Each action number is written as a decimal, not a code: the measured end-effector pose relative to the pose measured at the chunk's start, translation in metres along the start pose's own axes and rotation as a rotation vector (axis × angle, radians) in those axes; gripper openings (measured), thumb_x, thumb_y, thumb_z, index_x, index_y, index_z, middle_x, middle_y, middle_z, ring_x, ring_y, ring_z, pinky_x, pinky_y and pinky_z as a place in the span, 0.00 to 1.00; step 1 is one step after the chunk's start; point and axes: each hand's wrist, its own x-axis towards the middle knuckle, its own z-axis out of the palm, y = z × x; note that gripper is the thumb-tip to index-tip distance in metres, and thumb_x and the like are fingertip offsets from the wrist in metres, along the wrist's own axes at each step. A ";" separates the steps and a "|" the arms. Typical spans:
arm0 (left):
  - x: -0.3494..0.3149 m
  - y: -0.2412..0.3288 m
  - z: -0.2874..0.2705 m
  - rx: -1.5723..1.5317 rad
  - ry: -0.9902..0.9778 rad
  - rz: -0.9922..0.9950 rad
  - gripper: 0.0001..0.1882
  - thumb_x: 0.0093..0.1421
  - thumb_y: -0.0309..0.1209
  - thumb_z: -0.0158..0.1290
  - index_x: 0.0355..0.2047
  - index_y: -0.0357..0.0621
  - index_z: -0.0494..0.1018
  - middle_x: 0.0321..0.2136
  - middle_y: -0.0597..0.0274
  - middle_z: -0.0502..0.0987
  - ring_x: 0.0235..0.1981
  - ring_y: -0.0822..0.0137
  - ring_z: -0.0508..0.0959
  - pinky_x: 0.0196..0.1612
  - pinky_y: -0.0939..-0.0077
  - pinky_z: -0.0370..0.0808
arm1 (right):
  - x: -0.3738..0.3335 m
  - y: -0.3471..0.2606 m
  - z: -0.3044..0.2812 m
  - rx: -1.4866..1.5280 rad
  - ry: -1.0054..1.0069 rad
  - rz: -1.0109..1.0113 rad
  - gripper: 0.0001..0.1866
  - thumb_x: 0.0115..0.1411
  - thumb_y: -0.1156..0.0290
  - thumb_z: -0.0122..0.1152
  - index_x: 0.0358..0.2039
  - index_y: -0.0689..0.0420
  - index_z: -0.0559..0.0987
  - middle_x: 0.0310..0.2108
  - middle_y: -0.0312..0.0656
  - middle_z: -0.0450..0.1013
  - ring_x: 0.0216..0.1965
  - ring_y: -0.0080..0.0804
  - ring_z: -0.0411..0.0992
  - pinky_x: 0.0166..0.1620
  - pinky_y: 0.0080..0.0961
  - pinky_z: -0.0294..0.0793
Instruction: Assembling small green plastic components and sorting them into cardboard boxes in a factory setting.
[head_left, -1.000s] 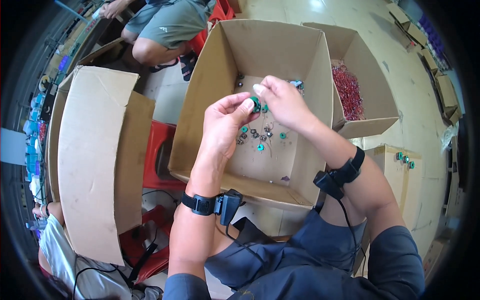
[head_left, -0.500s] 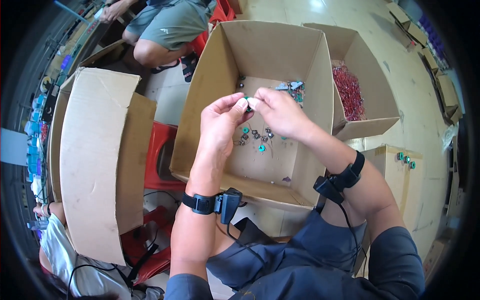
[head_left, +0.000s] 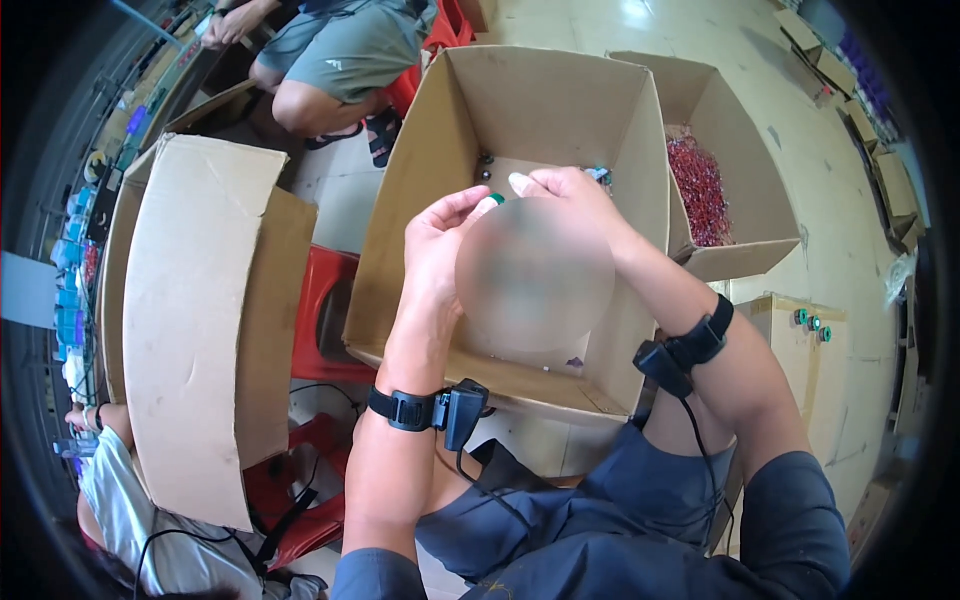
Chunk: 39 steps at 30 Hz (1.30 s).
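Over the large cardboard box (head_left: 400, 200), my left hand (head_left: 432, 245) pinches a small green ring-shaped part (head_left: 497, 199) between thumb and fingertips. Close on its right is my right hand (head_left: 580, 200), fingers curled and one pale-covered fingertip pointing at the ring. The tip stands a little apart from it. Whatever the right fingers hold is hidden. A round blurred patch covers part of both hands and the middle of the box. Small metal-and-green parts (head_left: 600, 178) show on the box floor beyond my right hand. Each forearm wears a black strap with a small device.
Right of the box stands another carton with a heap of red wire-like pieces (head_left: 698, 190). Several green rings (head_left: 813, 321) sit on a closed carton (head_left: 770, 350) at the right. An open carton (head_left: 190, 300) and red stool (head_left: 322, 315) stand left. Two people sit nearby.
My right hand has drawn slightly up and right, its fingertips parting from the green ring. My left hand keeps its pinch. A blurred patch now covers the box's middle.
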 end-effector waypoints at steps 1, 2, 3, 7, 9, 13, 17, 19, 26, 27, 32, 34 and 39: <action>0.001 0.002 -0.001 0.030 0.029 -0.019 0.13 0.60 0.20 0.55 0.45 0.29 0.72 0.35 0.55 0.78 0.35 0.67 0.79 0.44 0.73 0.81 | -0.003 -0.003 0.002 0.042 -0.021 -0.022 0.23 0.64 0.57 0.51 0.22 0.64 0.76 0.16 0.49 0.71 0.19 0.38 0.70 0.29 0.36 0.68; 0.001 0.003 -0.003 0.061 0.058 -0.038 0.12 0.60 0.20 0.55 0.45 0.30 0.72 0.35 0.56 0.78 0.35 0.67 0.79 0.44 0.74 0.81 | -0.005 -0.005 0.004 0.085 -0.042 -0.045 0.23 0.64 0.56 0.51 0.22 0.64 0.75 0.15 0.49 0.71 0.19 0.39 0.70 0.29 0.36 0.68; 0.000 0.003 -0.001 0.058 0.052 -0.042 0.12 0.60 0.20 0.55 0.45 0.30 0.72 0.35 0.56 0.78 0.35 0.67 0.79 0.44 0.74 0.81 | -0.001 -0.001 0.001 0.081 -0.038 -0.040 0.23 0.64 0.56 0.51 0.22 0.64 0.75 0.15 0.49 0.71 0.19 0.39 0.70 0.29 0.36 0.68; 0.000 -0.002 0.002 0.063 0.013 -0.003 0.12 0.59 0.19 0.55 0.44 0.30 0.73 0.34 0.56 0.78 0.34 0.68 0.79 0.43 0.75 0.81 | 0.009 0.005 -0.001 0.018 0.031 0.067 0.23 0.65 0.57 0.50 0.22 0.64 0.75 0.15 0.46 0.70 0.19 0.35 0.70 0.29 0.35 0.68; 0.002 -0.002 0.001 0.112 0.087 -0.019 0.11 0.59 0.19 0.56 0.43 0.30 0.73 0.34 0.56 0.78 0.34 0.69 0.79 0.42 0.74 0.82 | -0.002 -0.005 0.001 0.062 -0.067 0.018 0.23 0.65 0.55 0.49 0.23 0.63 0.76 0.15 0.47 0.70 0.20 0.36 0.70 0.30 0.35 0.69; 0.000 0.002 0.003 0.115 0.017 -0.004 0.11 0.58 0.19 0.56 0.43 0.30 0.73 0.34 0.56 0.78 0.34 0.69 0.79 0.41 0.74 0.82 | -0.005 -0.002 0.003 0.094 -0.085 -0.100 0.23 0.65 0.55 0.49 0.26 0.63 0.78 0.16 0.49 0.71 0.21 0.42 0.71 0.31 0.37 0.69; 0.002 0.000 0.001 0.050 -0.003 0.011 0.12 0.59 0.19 0.56 0.44 0.30 0.71 0.35 0.55 0.78 0.34 0.68 0.80 0.42 0.74 0.82 | 0.002 -0.006 -0.004 -0.068 0.014 0.044 0.21 0.65 0.57 0.49 0.27 0.61 0.79 0.19 0.50 0.73 0.22 0.43 0.72 0.31 0.38 0.70; -0.001 -0.001 -0.001 0.099 0.076 -0.011 0.13 0.59 0.19 0.56 0.44 0.30 0.71 0.35 0.54 0.78 0.34 0.67 0.80 0.42 0.74 0.81 | -0.013 -0.017 0.000 -0.015 -0.030 -0.006 0.21 0.65 0.58 0.48 0.27 0.62 0.79 0.19 0.51 0.73 0.23 0.43 0.73 0.31 0.39 0.70; 0.003 0.001 0.001 0.027 0.005 0.021 0.14 0.58 0.19 0.56 0.45 0.31 0.69 0.34 0.55 0.78 0.35 0.67 0.80 0.42 0.72 0.81 | 0.000 -0.012 -0.007 -0.083 0.059 0.069 0.20 0.65 0.59 0.51 0.24 0.63 0.76 0.17 0.50 0.71 0.21 0.42 0.71 0.30 0.37 0.69; 0.001 -0.001 0.001 0.067 0.070 -0.017 0.15 0.58 0.19 0.56 0.45 0.31 0.69 0.34 0.55 0.78 0.35 0.66 0.80 0.42 0.72 0.81 | -0.008 -0.011 -0.002 -0.008 0.023 -0.041 0.21 0.65 0.58 0.50 0.23 0.63 0.76 0.17 0.50 0.71 0.21 0.44 0.72 0.30 0.38 0.69; -0.003 0.000 0.004 0.007 -0.082 -0.033 0.17 0.58 0.19 0.57 0.46 0.32 0.67 0.33 0.55 0.78 0.34 0.66 0.80 0.41 0.71 0.81 | 0.008 0.004 -0.007 -0.045 0.112 0.013 0.22 0.65 0.57 0.51 0.21 0.62 0.72 0.13 0.37 0.63 0.18 0.23 0.59 0.24 0.29 0.63; 0.000 -0.003 0.004 0.020 -0.074 -0.034 0.17 0.57 0.19 0.57 0.46 0.32 0.67 0.34 0.55 0.78 0.34 0.66 0.80 0.41 0.71 0.81 | 0.011 0.003 -0.007 -0.038 0.089 0.023 0.22 0.65 0.57 0.52 0.21 0.63 0.72 0.13 0.38 0.63 0.18 0.23 0.60 0.24 0.28 0.63; 0.004 0.005 -0.002 -0.091 0.080 -0.013 0.17 0.57 0.18 0.57 0.45 0.33 0.65 0.36 0.52 0.75 0.36 0.64 0.78 0.42 0.69 0.81 | -0.008 -0.003 0.008 -0.059 -0.074 -0.133 0.21 0.65 0.57 0.51 0.24 0.62 0.76 0.17 0.47 0.68 0.20 0.37 0.67 0.28 0.35 0.66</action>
